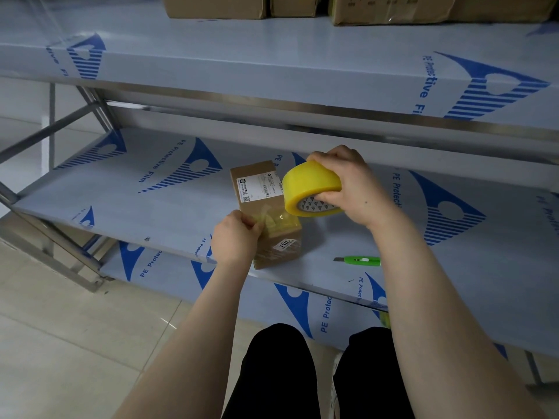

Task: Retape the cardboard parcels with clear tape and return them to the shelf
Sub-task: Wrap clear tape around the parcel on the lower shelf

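The cardboard parcel (263, 207) lies on the middle shelf (121, 201), near its front edge. My left hand (234, 237) pinches the pulled-out strip of clear tape (273, 217) over its near end, while my right hand (351, 184) grips the tape roll (311, 187) just above it. A green utility knife (360, 260) lies to the right.

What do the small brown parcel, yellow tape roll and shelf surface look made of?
Small brown parcel: matte cardboard, with paper labels. Yellow tape roll: glossy plastic film on a printed core; its pulled strip looks see-through. Shelf surface: likely steel, shiny at the bare rim, under film printed "PE Protective Film".
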